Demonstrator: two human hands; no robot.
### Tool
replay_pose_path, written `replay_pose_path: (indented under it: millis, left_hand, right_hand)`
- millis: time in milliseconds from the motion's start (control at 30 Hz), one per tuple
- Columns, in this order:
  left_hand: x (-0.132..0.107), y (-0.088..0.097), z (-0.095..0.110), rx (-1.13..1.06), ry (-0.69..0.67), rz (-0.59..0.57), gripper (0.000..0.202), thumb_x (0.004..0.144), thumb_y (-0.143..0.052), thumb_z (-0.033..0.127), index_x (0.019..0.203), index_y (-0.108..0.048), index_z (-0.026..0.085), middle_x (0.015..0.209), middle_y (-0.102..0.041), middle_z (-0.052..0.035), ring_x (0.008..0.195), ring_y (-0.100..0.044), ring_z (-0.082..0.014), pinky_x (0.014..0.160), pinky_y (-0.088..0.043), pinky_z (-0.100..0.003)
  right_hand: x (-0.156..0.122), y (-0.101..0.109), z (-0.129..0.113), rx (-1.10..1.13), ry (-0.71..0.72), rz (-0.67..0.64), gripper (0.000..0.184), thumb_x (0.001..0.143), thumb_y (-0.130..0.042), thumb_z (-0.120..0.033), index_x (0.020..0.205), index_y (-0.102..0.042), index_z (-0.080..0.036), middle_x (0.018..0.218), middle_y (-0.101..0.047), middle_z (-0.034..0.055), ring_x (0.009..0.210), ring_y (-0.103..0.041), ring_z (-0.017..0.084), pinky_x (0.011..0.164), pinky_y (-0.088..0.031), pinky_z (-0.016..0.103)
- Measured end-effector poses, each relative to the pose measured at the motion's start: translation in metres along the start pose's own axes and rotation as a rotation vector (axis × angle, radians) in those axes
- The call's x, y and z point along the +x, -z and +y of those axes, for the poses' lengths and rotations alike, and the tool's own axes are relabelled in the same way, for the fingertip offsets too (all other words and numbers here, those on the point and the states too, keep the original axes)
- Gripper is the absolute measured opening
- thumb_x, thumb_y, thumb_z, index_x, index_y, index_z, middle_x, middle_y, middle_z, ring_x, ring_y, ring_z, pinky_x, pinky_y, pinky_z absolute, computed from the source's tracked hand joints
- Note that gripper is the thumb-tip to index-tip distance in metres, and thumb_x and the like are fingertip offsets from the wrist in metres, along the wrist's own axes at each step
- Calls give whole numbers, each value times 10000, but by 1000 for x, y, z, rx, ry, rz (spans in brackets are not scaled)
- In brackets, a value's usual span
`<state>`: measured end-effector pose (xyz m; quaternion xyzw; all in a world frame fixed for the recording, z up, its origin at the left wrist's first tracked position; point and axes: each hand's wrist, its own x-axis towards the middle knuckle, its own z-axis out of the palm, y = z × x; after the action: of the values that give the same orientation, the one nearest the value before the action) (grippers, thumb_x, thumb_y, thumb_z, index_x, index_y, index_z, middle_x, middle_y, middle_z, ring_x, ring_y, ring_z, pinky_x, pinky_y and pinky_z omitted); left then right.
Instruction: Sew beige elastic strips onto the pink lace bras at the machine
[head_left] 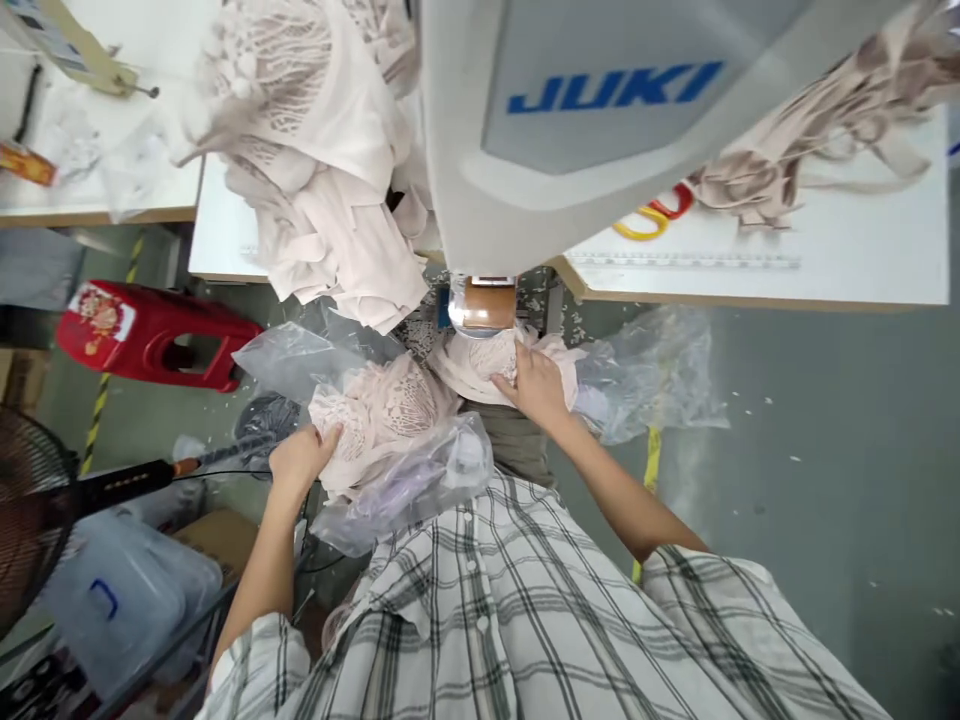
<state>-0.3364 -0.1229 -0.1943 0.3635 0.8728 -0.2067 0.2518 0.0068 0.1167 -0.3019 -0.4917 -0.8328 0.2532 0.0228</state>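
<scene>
Pale pink lace bras lie over my lap, below the head of a sewing machine. My left hand is closed on the outer edge of one lace-patterned bra, thumb on top. At the machine's end, my right hand grips a second pale pink bra, its thumb and fingers on a cup. The fabric hides part of these fingers. A clear plastic bag with something lilac in it lies against the first bra. Another plastic bag spreads out right of my right hand.
A heap of pale pink bras hangs over the left table edge. Beige straps, red-and-yellow scissors and a clear ruler lie on the right table. A red stool, a fan and plastic boxes stand left.
</scene>
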Motion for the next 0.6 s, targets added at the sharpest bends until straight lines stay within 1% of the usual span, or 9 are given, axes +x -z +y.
replay_pose_path:
  millis: [133,200,267,300,367,400,433,500,600]
  left_hand:
    - [-13,-22,-2,19,-60,-27,509,990,-348,535,829,-686,191,873,-757,-140,854,-712,-283,659,-413,-294]
    - [-26,-11,6,25,-85,54,499,1004,-304,465,782,-662,198,834,-734,-132,802,-688,-268,623,-370,-291]
    - [-45,15,16,-25,-213,211,507,999,-307,465,652,-575,211,681,-655,-95,670,-620,-232,576,-312,-289]
    - [-56,32,22,-89,-343,314,504,992,-338,470,589,-503,216,596,-582,-66,603,-563,-207,559,-286,-290]
    - [-76,67,35,-272,-651,461,491,986,-408,435,546,-400,217,520,-457,-18,519,-448,-162,550,-281,-296]
    - [-82,83,42,-355,-770,484,486,988,-436,401,542,-371,217,512,-415,-2,504,-407,-149,546,-282,-299]
    - [-85,97,50,-430,-853,481,489,989,-455,377,539,-352,216,507,-381,9,496,-377,-142,541,-286,-300]
    - [-77,117,68,-603,-902,433,456,990,-479,360,563,-404,218,542,-420,12,533,-414,-142,556,-337,-291]
    - [-42,121,99,-919,-855,205,241,944,-554,431,861,-635,220,868,-668,-36,819,-609,-178,731,-482,-289]
  right_hand:
    - [-12,9,-9,172,44,89,868,905,-592,-607,1521,-385,-33,1495,-441,312,1411,-383,438,1178,-296,596]
    - [-14,29,-26,287,117,190,868,884,-617,-638,1505,-409,-68,1531,-401,295,1453,-321,420,1223,-225,595]
    - [-14,52,-58,337,256,197,866,849,-651,-679,1504,-428,-158,1515,-455,215,1442,-359,368,1240,-236,543]
    - [-13,63,-77,347,345,144,913,773,-700,-733,1480,-464,-206,1442,-540,163,1375,-448,341,1201,-332,499]
    - [-10,84,-115,410,648,-171,905,735,-736,-742,1428,-527,-199,1293,-637,136,1210,-571,306,1094,-444,453]
    - [-9,94,-130,397,740,-312,810,725,-734,-757,1292,-629,-189,1111,-696,103,1025,-633,268,959,-511,401]
    - [-9,104,-142,372,807,-442,676,756,-703,-761,1095,-704,-177,898,-700,61,813,-630,217,798,-524,346]
    - [-15,126,-152,334,870,-549,583,862,-594,-744,690,-655,-190,578,-544,-15,529,-448,126,570,-397,284]
    - [-35,157,-142,437,884,-427,664,938,-512,-697,493,-504,-203,481,-420,-33,488,-323,103,536,-297,282]
